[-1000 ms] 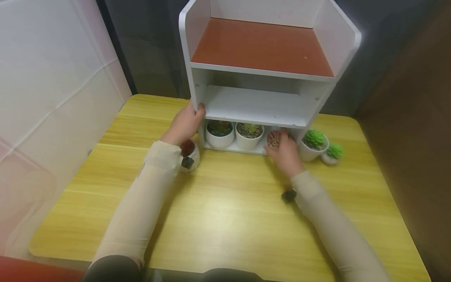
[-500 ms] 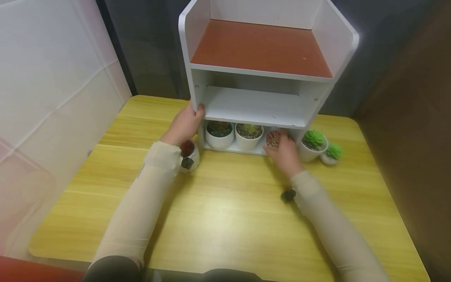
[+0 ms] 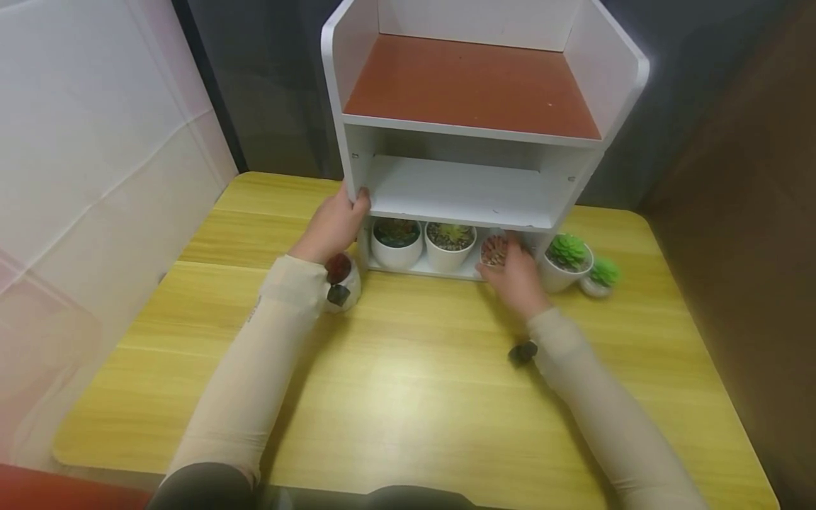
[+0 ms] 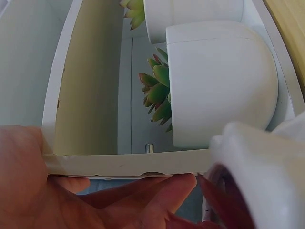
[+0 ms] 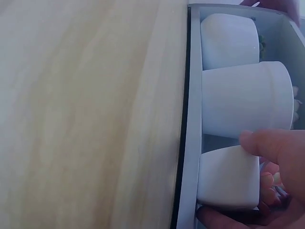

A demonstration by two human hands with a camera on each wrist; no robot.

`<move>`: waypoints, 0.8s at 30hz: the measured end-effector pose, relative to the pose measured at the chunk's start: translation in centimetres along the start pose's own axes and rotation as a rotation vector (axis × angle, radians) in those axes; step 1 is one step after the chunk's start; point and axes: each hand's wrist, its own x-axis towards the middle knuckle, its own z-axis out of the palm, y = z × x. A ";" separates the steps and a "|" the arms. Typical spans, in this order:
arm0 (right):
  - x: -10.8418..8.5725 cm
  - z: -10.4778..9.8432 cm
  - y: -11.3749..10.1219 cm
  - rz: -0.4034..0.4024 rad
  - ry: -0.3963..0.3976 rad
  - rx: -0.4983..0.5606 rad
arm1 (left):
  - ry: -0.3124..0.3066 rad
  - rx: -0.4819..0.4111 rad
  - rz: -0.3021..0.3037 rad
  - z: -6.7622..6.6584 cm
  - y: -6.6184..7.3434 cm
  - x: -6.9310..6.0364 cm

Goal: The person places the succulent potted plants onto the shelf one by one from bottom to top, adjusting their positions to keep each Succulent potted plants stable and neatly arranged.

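Note:
A white shelf unit (image 3: 472, 131) with an orange-brown top board stands at the table's back. My left hand (image 3: 334, 223) grips its left side panel; in the left wrist view that hand (image 4: 119, 200) has thumb and fingers on either side of the panel. In the bottom compartment stand a rounded white pot (image 3: 398, 253) and a white pot with a yellow-green succulent (image 3: 448, 256). To their right, my right hand (image 3: 518, 280) holds a small pot with a reddish succulent (image 3: 494, 251). The right wrist view shows this white pot (image 5: 228, 176) between thumb and fingers.
Right of the shelf stand a white pot with a green plant (image 3: 566, 273) and a smaller green-leaved pot (image 3: 599, 282). A pot with a dark red plant (image 3: 349, 287) sits at the left, partly behind my left wrist. The yellow table (image 3: 408, 382) extends in front.

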 end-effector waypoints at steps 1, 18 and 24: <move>0.0 0.0 0.0 0.000 -0.003 0.001 | 0.000 0.001 -0.001 0.0 0.0 0.0; -1.0 -0.8 -0.1 -0.042 -0.031 0.014 | -0.008 -0.003 0.002 -0.1 -0.1 0.0; -1.9 -1.0 -0.3 -0.098 -0.004 0.014 | -0.015 -0.002 -0.009 -0.1 0.0 0.0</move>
